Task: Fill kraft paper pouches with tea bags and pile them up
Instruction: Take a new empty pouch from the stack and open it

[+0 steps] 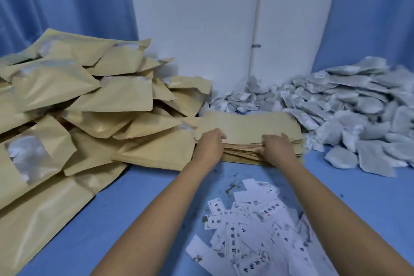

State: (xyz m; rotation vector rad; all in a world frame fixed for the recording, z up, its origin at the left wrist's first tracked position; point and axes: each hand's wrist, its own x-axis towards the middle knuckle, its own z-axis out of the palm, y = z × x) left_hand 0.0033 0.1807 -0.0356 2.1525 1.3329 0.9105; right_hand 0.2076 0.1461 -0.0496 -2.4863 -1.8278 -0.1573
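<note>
A heap of small white paper slips [253, 231] with dark print lies on the blue table [134, 219]. Little dark crumbs [229, 189] dot the table beside it. Behind stand 2 white panels [190, 29] and blue curtains [56, 0].

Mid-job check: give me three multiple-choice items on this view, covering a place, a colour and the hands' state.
1. Beside the flat pouch stack, the tea bag heap lies: A to its left; B to its right; C on top.
2. The table cover is: A blue; B red; C green.
3. The left hand and right hand: A hang idle; B grip the stack's near edge; C hold tea bags.
Answers: B, the heap fills the right side; A, blue shows between the piles; B, both hands' fingers curl at the stack's edge.
</note>
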